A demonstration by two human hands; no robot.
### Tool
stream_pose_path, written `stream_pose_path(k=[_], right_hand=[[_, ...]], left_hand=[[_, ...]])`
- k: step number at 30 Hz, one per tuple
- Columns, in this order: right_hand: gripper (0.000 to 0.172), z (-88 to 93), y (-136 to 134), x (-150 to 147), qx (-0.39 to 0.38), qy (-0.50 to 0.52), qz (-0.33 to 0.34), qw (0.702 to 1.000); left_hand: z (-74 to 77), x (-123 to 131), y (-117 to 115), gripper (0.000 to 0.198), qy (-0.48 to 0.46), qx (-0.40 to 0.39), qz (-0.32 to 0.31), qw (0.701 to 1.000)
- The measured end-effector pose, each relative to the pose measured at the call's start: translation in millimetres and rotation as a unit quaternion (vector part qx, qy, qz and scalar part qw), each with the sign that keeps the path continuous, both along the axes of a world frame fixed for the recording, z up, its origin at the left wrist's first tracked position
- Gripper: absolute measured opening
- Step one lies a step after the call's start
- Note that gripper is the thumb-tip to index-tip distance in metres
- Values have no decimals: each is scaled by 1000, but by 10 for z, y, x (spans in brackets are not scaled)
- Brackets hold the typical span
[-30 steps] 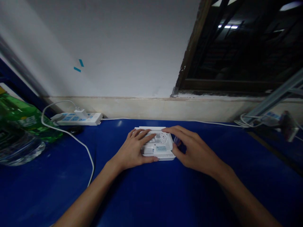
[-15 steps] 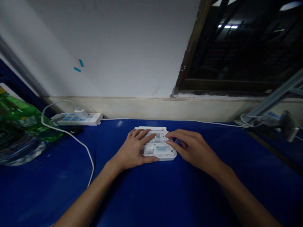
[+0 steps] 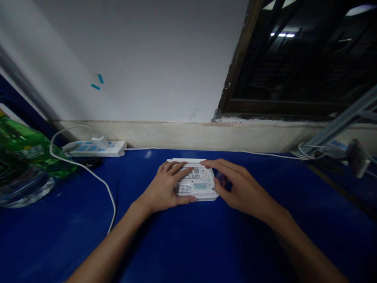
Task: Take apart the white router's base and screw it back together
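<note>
A flat white plastic device (image 3: 198,185) with vent holes and labels lies underside up on the blue table (image 3: 188,236). My left hand (image 3: 166,186) lies flat over its left half, fingers stretched out and pressing down, thumb along the near edge. My right hand (image 3: 237,186) sits at the device's right edge. Its index finger reaches across the far corner and its thumb presses the right side. A small dark thing shows between those fingers, too dim to name.
A white power strip (image 3: 97,148) with a plugged-in adapter lies at the back left, its white cable (image 3: 110,196) curving toward me. A green bottle (image 3: 32,151) and a clear glass dish (image 3: 23,186) stand far left. Cables and a metal rail (image 3: 338,125) lie at the right.
My right index finger drew back onto the label, then reached out again to the device's far corner. The left hand stayed put.
</note>
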State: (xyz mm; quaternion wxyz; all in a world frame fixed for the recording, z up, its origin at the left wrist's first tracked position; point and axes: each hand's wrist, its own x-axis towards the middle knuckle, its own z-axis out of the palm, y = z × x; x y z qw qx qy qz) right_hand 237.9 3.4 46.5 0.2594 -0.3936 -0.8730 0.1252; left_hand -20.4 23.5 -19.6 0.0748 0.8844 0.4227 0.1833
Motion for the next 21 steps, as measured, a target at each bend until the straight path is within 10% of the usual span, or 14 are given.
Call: stream_pose_path(k=[21], right_hand=[[43,-14,28,49,-17,25,-9,1000]], left_hand=[[-1,-10,-3,94,-12,0,1,1000]])
